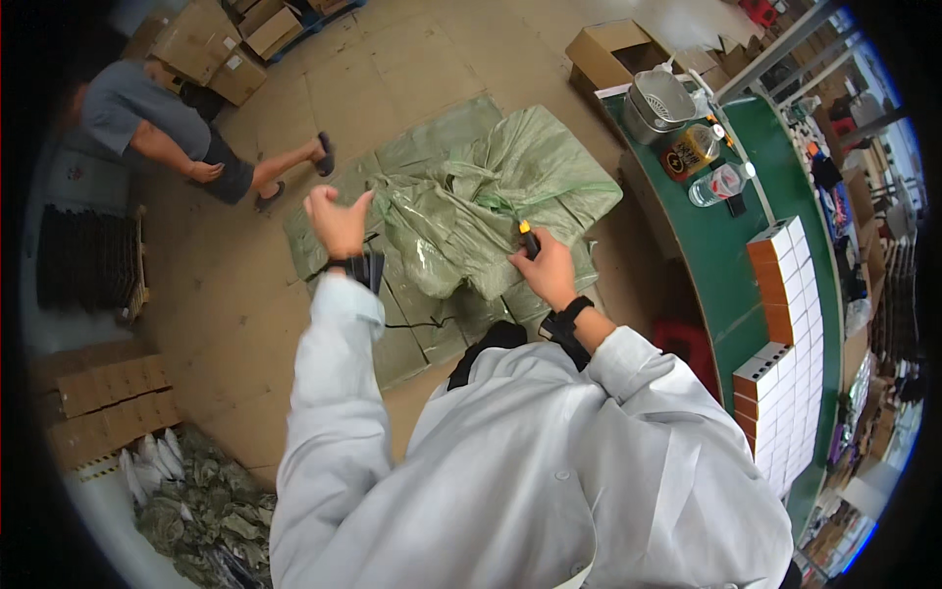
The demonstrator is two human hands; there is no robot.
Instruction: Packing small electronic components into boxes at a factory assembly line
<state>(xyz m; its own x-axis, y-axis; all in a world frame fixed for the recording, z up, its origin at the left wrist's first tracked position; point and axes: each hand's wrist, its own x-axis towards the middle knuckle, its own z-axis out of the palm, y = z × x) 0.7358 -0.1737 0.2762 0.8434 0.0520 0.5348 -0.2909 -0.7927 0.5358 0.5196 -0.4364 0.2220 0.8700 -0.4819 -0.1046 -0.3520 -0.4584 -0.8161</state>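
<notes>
One tool (530, 240) in right grip (552, 269), green sack (554, 157)

A clear bottle (721, 185) and rows of white boxes (803, 363) share the green table (716, 285).

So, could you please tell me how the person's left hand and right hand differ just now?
The left hand shows nothing in its grip, while the right hand holds a black-and-yellow tool. The left hand has its thumb spread away from its curled fingers; the right hand is closed around the tool. Both hands have a black band at the wrist.
</notes>
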